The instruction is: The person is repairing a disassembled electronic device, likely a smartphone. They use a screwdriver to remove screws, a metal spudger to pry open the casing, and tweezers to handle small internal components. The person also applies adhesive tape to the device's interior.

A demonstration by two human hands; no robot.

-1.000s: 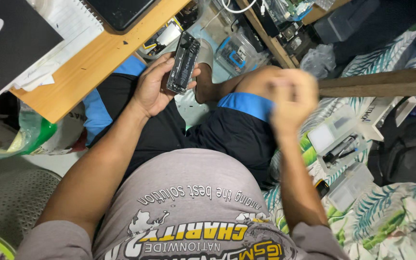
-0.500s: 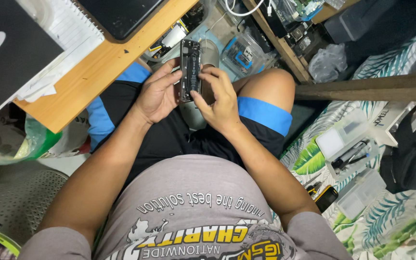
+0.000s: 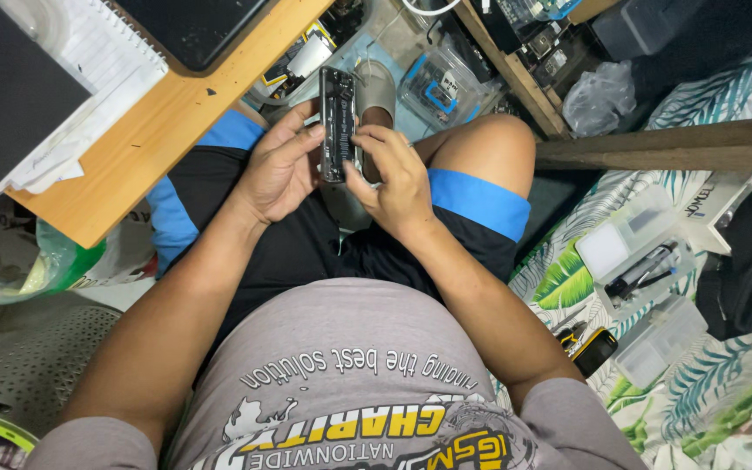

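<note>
Overhead, the left hand (image 3: 276, 170) curls closed around an opened black smartphone (image 3: 338, 122), gripping its edge. The right hand (image 3: 393, 174) pinches the phone's other side, fingertips (image 3: 360, 137) on it, above the lap.

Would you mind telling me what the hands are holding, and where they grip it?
An opened phone: left hand grips its left long edge, right hand its right edge.

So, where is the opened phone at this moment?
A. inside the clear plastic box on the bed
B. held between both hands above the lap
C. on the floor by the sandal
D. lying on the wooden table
B: the left hand and right hand both grip the opened phone over the lap.
</note>
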